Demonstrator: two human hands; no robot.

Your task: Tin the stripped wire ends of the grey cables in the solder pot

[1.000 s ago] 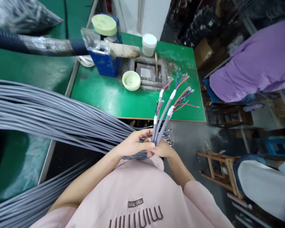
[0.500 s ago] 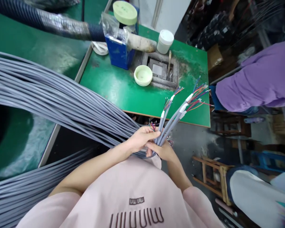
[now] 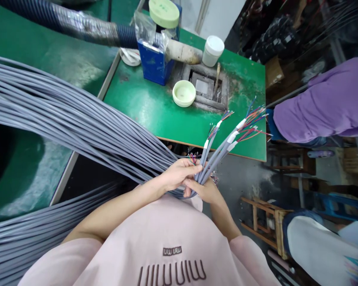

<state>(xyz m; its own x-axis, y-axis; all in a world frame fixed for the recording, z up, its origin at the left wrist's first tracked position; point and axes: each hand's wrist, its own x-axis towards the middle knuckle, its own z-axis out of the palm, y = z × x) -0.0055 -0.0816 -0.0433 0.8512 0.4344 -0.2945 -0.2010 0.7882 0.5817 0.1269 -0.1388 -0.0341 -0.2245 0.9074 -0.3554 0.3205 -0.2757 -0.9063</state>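
Left hand (image 3: 179, 174) and right hand (image 3: 203, 190) are together, clamped on a bundle of grey multicore cables (image 3: 77, 115). Gripping near the ends keeps the stripped colored wires (image 3: 250, 121) fanned out over the green counter (image 3: 137, 107), probably for easy checking.

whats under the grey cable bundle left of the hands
Beneath the grey cable bundle show a green surface under clear plastic and a dark gap beside it. The strands cover whatever lies directly under them, so that part cannot be seen.

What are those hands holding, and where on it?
The left hand and right hand grip a bundle of long grey cables on the grey covering just below white-banded ends with thin multicoloured wires.
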